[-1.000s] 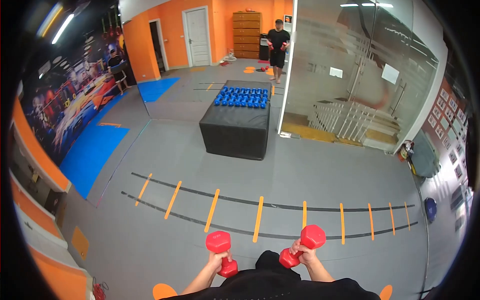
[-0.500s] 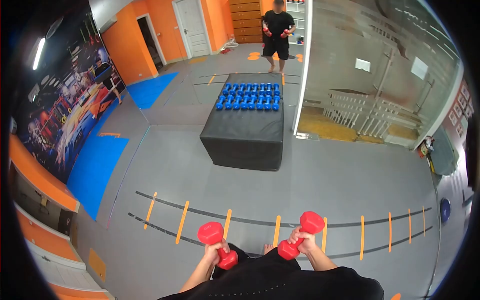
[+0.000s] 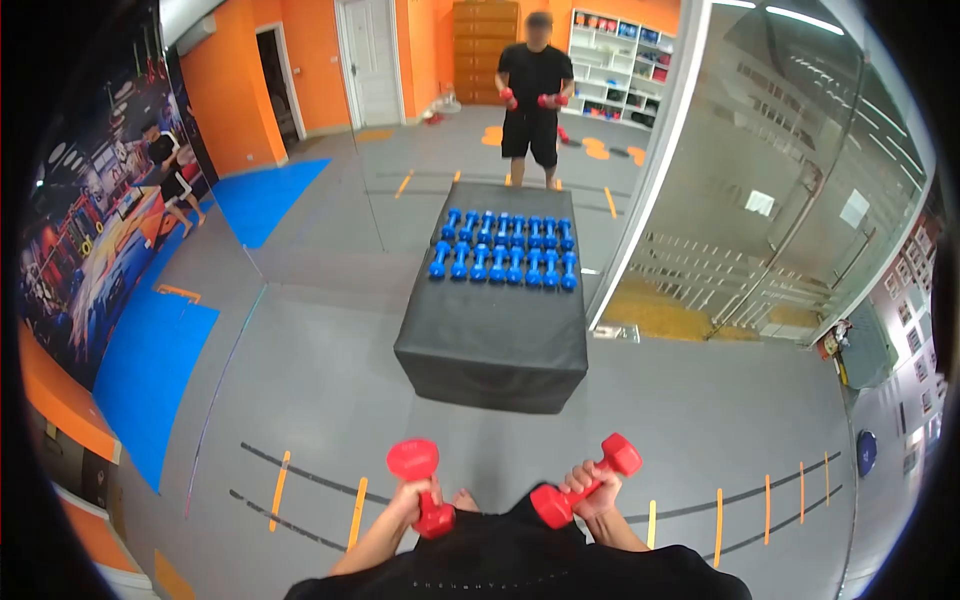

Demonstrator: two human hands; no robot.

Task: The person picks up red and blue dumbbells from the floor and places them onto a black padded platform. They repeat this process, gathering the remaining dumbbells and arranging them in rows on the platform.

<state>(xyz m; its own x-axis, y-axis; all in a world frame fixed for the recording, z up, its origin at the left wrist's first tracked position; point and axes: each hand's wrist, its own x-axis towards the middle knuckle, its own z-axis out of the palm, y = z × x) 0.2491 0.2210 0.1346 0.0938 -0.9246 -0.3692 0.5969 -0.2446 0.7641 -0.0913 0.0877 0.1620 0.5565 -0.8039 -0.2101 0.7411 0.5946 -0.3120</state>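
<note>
My left hand (image 3: 411,499) is wrapped round the handle of a red dumbbell (image 3: 413,460) in front of my body, one head pointing up and away. My right hand (image 3: 592,487) grips a second red dumbbell (image 3: 621,454), tilted with its upper head to the right. The two dumbbells are apart from each other. Beyond them stands a black padded block (image 3: 490,340), with several blue dumbbells (image 3: 497,262) laid in two rows on its top. Bare toes (image 3: 465,500) show between my hands.
A mirror behind the block reflects a person in black (image 3: 537,75) holding red dumbbells. Ladder markings (image 3: 720,515) cross the grey floor. Blue mats (image 3: 160,370) lie at the left, and a glass door (image 3: 770,190) stands at the right.
The view has tilted up, so the block and blue dumbbells appear lower and larger. Both hands still hold the red dumbbells; the right one lies flatter than before.
</note>
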